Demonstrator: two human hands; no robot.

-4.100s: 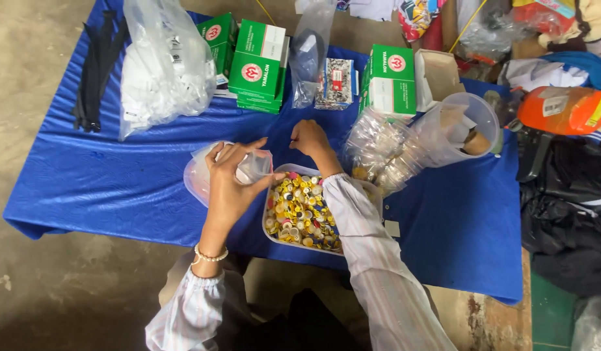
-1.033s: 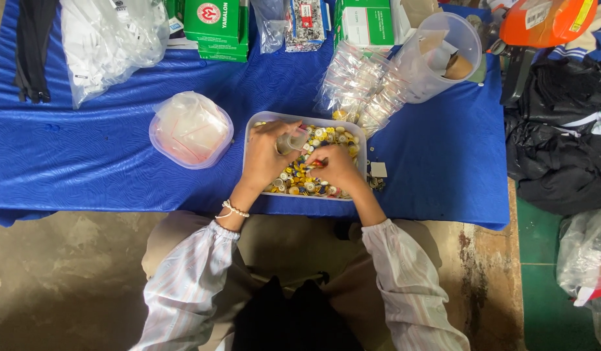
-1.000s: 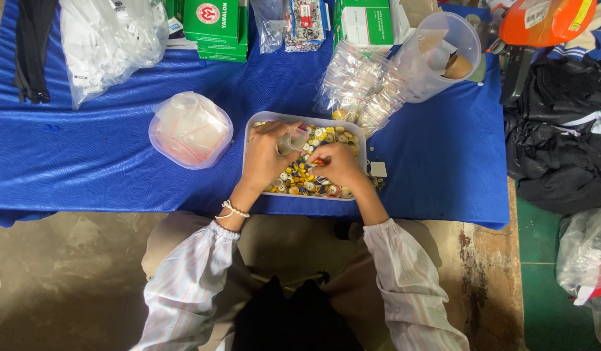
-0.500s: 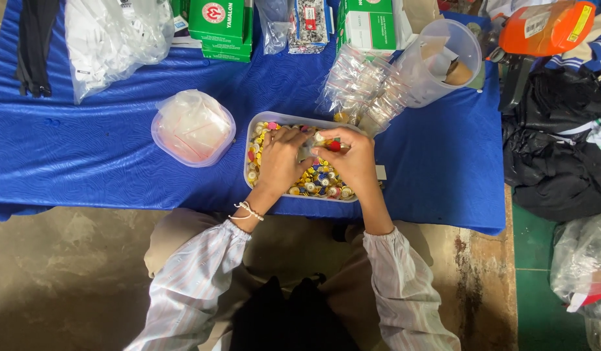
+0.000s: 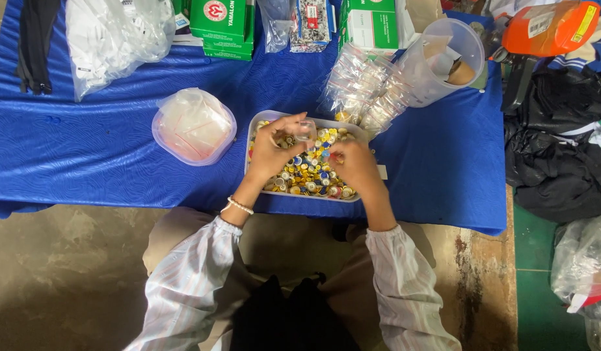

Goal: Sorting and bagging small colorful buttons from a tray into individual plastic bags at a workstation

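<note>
A shallow clear tray full of small coloured buttons, mostly yellow, blue and red, sits on the blue cloth in front of me. My left hand hovers over the tray's left half and pinches a small clear plastic bag by its top. My right hand rests on the buttons in the right half, fingers curled down into them; whether it holds any is hidden.
A round clear tub of plastic bags sits left of the tray. A heap of small filled bags and a big clear jug lie behind it. Green boxes, a white bag and black straps line the table's far side.
The round tub left my left hand and now sits on the cloth. Both hands came over the button tray; in the last second the left hand lifted the small bag slightly.
</note>
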